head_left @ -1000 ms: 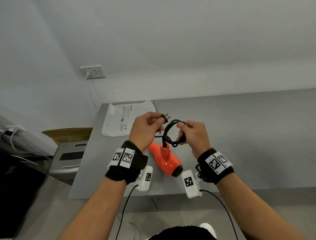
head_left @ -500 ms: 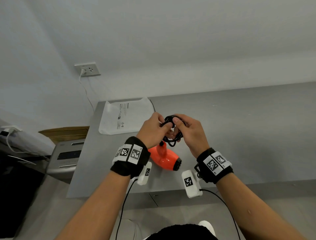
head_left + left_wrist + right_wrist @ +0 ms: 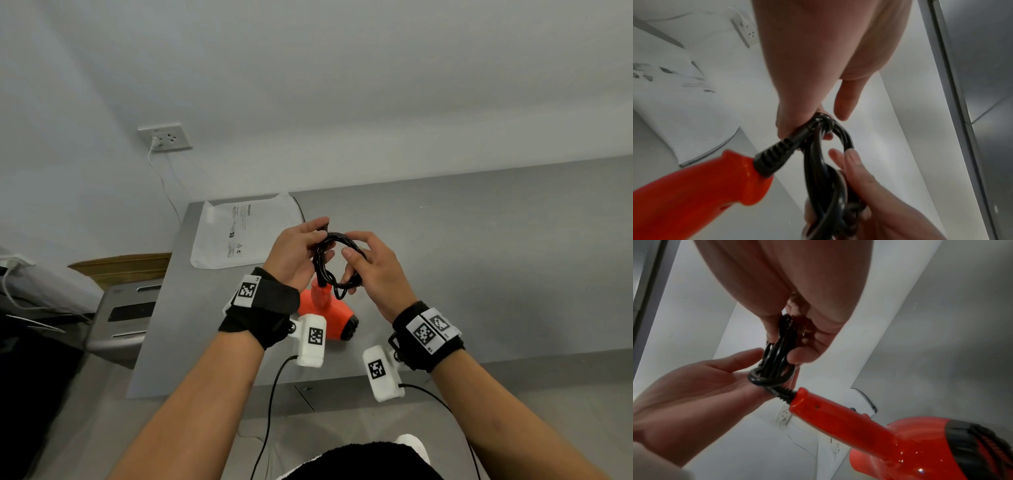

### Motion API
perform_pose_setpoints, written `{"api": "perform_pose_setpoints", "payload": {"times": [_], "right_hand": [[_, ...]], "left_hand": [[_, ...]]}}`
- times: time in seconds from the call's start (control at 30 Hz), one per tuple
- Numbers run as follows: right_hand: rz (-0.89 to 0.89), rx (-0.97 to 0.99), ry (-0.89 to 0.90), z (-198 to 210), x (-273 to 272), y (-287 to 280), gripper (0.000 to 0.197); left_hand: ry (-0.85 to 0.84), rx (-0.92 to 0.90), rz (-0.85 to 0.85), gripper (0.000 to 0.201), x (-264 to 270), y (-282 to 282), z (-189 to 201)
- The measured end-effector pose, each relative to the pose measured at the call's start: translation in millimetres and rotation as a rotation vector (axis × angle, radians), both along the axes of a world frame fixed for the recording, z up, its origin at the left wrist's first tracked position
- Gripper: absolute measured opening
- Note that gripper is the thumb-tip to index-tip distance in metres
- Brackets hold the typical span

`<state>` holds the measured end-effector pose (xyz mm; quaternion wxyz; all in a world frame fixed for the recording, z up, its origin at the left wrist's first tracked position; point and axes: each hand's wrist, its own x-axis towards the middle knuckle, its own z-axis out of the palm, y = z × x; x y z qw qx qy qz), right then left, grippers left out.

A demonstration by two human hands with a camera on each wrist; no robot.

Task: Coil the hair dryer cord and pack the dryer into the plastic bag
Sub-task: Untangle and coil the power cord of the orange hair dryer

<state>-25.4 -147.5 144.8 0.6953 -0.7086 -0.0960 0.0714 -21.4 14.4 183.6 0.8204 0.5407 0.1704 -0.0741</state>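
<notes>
- Head view: cord [image 3: 337, 263] is gathered into loops held above the table [image 3: 479, 257], left hand [image 3: 296, 258] pinching one side, right hand [image 3: 371, 270] gripping the other.
- Dryer [image 3: 325, 310] hangs below them.
- Left to do: secure the coil, then pack it into the bag [image 3: 239, 236], lying flat nearby.

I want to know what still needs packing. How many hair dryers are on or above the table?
1. The orange hair dryer hangs just above the gray table, between the wrists, its coiled black cord held by the left hand and right hand. None other shows.
</notes>
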Motion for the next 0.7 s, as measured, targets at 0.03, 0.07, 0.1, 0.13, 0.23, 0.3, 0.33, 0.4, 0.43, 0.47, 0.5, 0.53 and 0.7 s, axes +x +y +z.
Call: {"api": "perform_pose_setpoints", "payload": {"times": [0.03,0.07,0.1,0.13,0.23,0.3,0.33,0.4,0.43,0.47,0.5,0.53,0.7], "right_hand": [[-0.003,-0.004,0.01,-0.4,0.3,-0.5,0.025],[-0.008,-0.004,0.02,-1.5,1.4,-1.9,0.024],[-0.018,-0.004,0.026,-3.0,2.6,-3.7,0.024],[-0.037,-0.008,0.022,-4.9,4.1,-6.0,0.024],[-0.101,-0.058,-0.02,-11.1,4.9,-13.2,0.037],[-0.076,-0.072,-0.005,-15.2,-0.4,-14.7,0.052],[-0.049,-0.044,0.037,-18.5,-3.1,-14.6,0.058],[-0.019,0.114,0.181,-23.9,-7.2,-16.1,0.063],[-0.016,0.209,0.238,-25.5,-7.4,-18.3,0.062],[-0.021,0.271,0.253,-26.0,-6.2,-21.1,0.058],[-0.029,0.286,0.229,-24.9,-4.4,-24.3,0.055],[-0.038,0.26,0.179,-22.9,-1.6,-26.7,0.053],[-0.113,-0.104,-0.088,-17.1,12.0,-27.5,0.045]], "left_hand": [[-0.014,0.007,0.025,0.033,1.6,-0.7,-0.5],[-0.023,0.019,0.041,0.035,3.4,-2.0,-1.0],[-0.028,0.032,0.05,0.038,4.5,-3.7,-1.9],[-0.036,0.049,0.048,0.041,5.1,-6.2,-3.2],[-0.089,0.111,-0.011,0.049,2.2,-15.7,-4.1],[-0.126,0.145,-0.062,0.051,0.2,-19.5,-3.6],[-0.141,0.148,-0.08,0.051,0.4,-19.7,-4.3],[-0.141,0.124,-0.108,0.05,0.8,-18.9,-8.1],[-0.135,0.113,-0.117,0.049,0.1,-18.3,-10.2],[-0.133,0.115,-0.122,0.048,-0.7,-18.0,-11.9],[-0.139,0.134,-0.121,0.048,-1.4,-17.5,-13.5],[-0.152,0.166,-0.115,0.048,-1.6,-16.3,-14.3],[-0.247,0.395,-0.116,0.051,4.1,-17.7,-11.8]]}}
